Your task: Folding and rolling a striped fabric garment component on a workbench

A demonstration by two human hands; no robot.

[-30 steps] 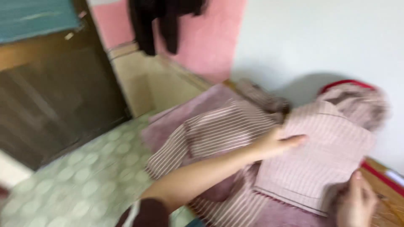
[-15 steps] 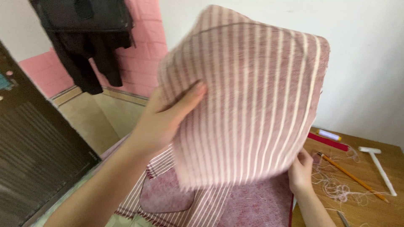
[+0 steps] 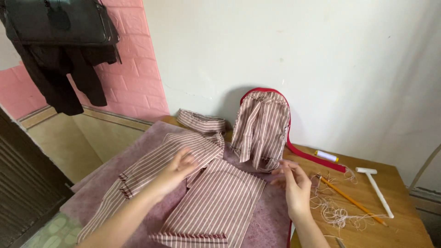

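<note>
My left hand (image 3: pixel 177 171) rested open on the long striped strips (image 3: pixel 156 167); the flat striped panel (image 3: pixel 216 206) lay unsewn between my hands on the worktop (image 3: pixel 395 220). My right hand (image 3: pixel 294 183) hovered empty, the stitched red-edged piece (image 3: pixel 262 128) standing beyond it.

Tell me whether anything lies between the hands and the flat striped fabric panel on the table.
Nothing visible does. The left hand and right hand hover open at either side of the striped panel, which lies uncovered.

Fabric panel (image 3: pixel 216 202) between hands; pencil (image 3: pixel 351 200), thread (image 3: pixel 326 155) right.
</note>
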